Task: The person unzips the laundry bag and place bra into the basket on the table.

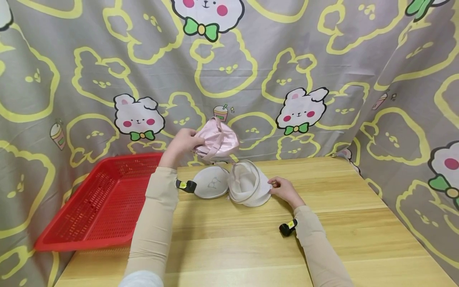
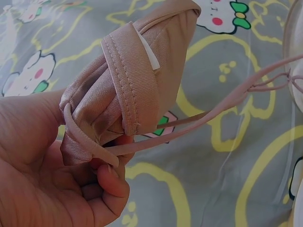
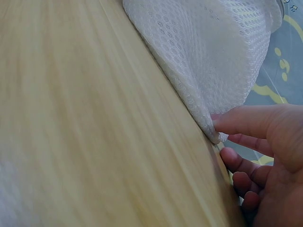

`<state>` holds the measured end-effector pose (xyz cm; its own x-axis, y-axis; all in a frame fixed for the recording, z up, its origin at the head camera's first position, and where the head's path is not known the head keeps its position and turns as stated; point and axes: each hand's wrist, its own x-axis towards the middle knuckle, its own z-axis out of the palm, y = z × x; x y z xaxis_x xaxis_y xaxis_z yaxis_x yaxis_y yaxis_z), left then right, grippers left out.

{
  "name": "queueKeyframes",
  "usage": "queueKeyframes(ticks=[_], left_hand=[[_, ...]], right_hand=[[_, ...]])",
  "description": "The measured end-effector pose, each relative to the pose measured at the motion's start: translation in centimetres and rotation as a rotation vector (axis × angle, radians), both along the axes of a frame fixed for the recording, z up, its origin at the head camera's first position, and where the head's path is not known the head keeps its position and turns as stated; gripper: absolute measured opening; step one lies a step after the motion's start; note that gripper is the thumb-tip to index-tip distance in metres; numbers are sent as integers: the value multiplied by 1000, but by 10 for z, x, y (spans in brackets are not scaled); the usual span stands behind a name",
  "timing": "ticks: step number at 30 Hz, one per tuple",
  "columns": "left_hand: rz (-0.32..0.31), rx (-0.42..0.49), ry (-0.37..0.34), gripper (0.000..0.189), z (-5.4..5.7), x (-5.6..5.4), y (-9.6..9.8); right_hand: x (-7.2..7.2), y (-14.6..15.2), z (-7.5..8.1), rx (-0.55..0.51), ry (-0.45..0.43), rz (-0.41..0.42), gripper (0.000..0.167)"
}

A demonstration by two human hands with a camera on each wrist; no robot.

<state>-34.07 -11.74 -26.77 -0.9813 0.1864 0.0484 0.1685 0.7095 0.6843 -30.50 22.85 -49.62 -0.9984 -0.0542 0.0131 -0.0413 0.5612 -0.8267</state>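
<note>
A folded pink satin bra [image 1: 225, 140] is held up by my left hand [image 1: 183, 142], above the back of the table. In the left wrist view, thumb and fingers pinch one end of it, and a thin strap [image 2: 232, 98] stretches off to the right. Below stands a white mesh laundry bag [image 1: 264, 192] with its mouth open, its round lid [image 1: 209, 184] folded out to the left. At the bag's right side, my right hand [image 1: 285, 191] pinches the mesh fabric [image 3: 203, 61] between thumb and forefinger. Whether the strap reaches into the bag cannot be told.
A red plastic basket [image 1: 53, 235] stands at the left, partly behind my left forearm. The wooden table [image 1: 222, 243] stretches in front of the bag and to its right. A grey patterned curtain [image 1: 251, 79] hangs close behind the table and along the right side.
</note>
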Motion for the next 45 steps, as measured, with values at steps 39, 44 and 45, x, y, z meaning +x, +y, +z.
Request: queueKeyframes(ticks=[39,44,45], left_hand=[[56,-76,-1,29,22,11,-46],[85,-100,-6,33,28,16,-56],[93,-102,-10,34,29,17,-59]], right_hand=[[3,-2,2,-5,-2,-9,36],[2,-2,2,-5,-2,-12,37],[2,-2,2,-6,-2,-12,37]])
